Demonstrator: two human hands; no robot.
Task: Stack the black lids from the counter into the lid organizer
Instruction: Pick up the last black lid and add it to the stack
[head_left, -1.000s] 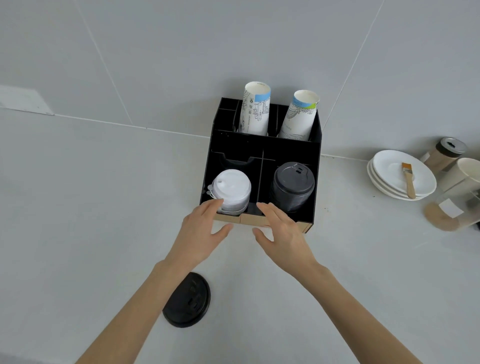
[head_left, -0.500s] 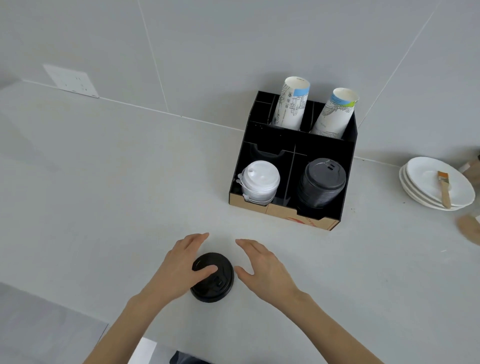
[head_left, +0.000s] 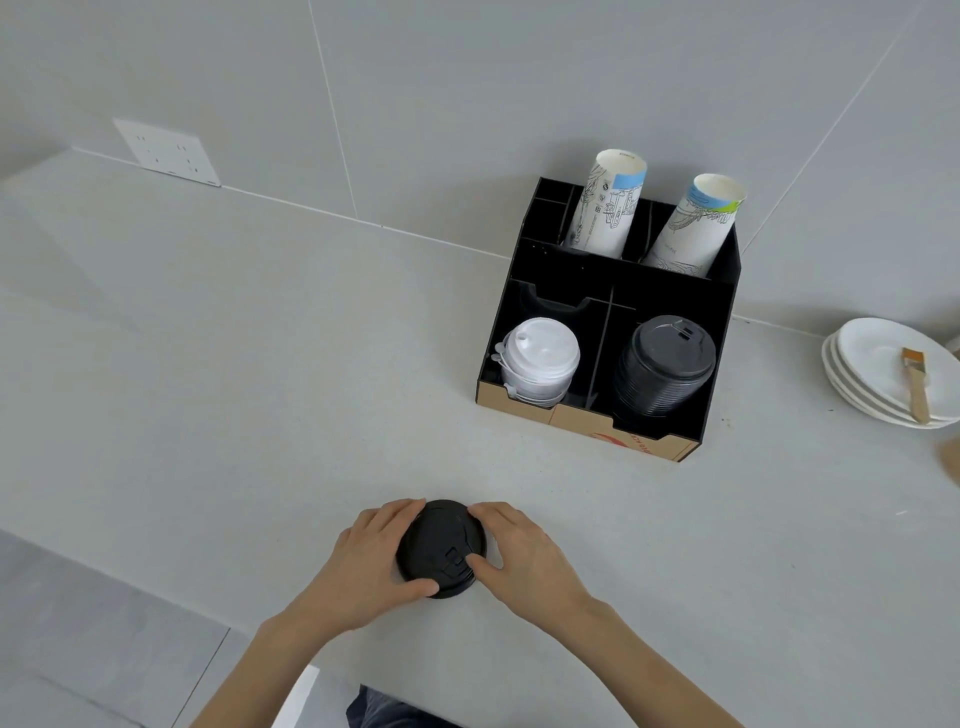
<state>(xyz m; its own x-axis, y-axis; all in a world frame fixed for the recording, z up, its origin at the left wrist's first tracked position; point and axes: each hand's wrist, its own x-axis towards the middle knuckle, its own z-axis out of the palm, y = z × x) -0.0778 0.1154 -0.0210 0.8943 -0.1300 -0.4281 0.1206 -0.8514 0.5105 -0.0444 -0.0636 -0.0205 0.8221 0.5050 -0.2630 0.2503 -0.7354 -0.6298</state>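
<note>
Lid organizer sits at the back of the counter, black lid stack front right, white lids front left. Plates are cut off at the right edge. Left hand and right hand both pinch the loose black lid, hiding its side rims.
</note>
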